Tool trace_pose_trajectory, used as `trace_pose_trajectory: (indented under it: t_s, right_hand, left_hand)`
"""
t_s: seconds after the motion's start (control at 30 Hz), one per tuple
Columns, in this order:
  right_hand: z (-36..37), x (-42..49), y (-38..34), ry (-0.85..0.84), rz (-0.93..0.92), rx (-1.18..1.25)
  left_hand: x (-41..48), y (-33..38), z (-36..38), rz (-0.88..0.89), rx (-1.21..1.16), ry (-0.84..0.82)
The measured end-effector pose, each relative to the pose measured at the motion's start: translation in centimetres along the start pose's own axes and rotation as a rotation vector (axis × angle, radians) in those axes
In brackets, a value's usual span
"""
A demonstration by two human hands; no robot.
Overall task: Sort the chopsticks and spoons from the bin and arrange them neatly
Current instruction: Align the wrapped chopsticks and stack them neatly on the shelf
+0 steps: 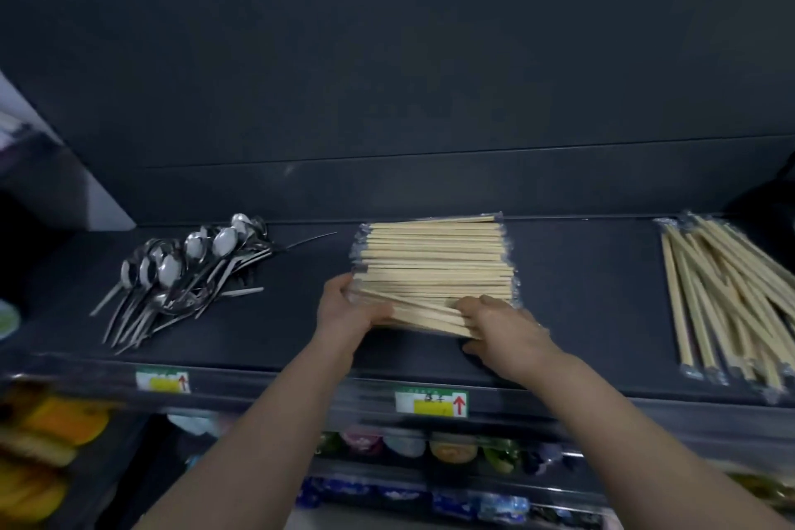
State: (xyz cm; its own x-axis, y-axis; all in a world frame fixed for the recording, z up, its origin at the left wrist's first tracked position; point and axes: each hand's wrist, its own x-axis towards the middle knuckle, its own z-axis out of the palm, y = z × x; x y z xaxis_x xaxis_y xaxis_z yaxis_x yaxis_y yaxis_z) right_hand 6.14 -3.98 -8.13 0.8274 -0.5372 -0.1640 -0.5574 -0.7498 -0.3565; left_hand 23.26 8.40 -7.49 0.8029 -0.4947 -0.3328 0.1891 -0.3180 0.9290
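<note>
A neat stack of plastic-wrapped wooden chopsticks [434,262] lies across the middle of the dark shelf [580,271]. At the stack's near edge a few pairs lie slanted. My left hand [346,308] grips their left ends. My right hand [501,325] rests on their right part, fingers curled over them. A pile of metal spoons [180,271] lies to the left, bowls toward the back. A second, looser pile of wrapped chopsticks [727,297] lies at the far right, pointing toward me.
The shelf's front lip carries two green-and-yellow price tags [432,402]. Lower shelves hold packaged goods [451,448], with yellow packets [47,439] at the lower left. A dark back panel rises behind the shelf.
</note>
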Motion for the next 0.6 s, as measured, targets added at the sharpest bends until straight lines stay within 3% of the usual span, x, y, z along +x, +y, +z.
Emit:
trace_pose_trajectory:
  t_s: [0.2,0.33,0.47,0.6]
  right_hand:
    - [0.7,0.7,-1.7,0.065,0.005,-0.013]
    - [0.7,0.1,-1.9,0.165,0.019,-0.085]
    - [1.7,-0.5,-1.4,0.156,0.111,-0.141]
    - [3.0,-0.6,-1.1,0.060,0.175,-0.137]
  left_hand:
    - [0.5,-1.7,-2.0,0.263,0.805,-0.022]
    - [0.2,-2.2,-1.4,0.457,1.167,-0.266]
    - [0.4,-3.5,-1.1,0.485,1.360,-0.398]
    - [1.0,-3.8,-1.2,0.506,1.394,-0.413]
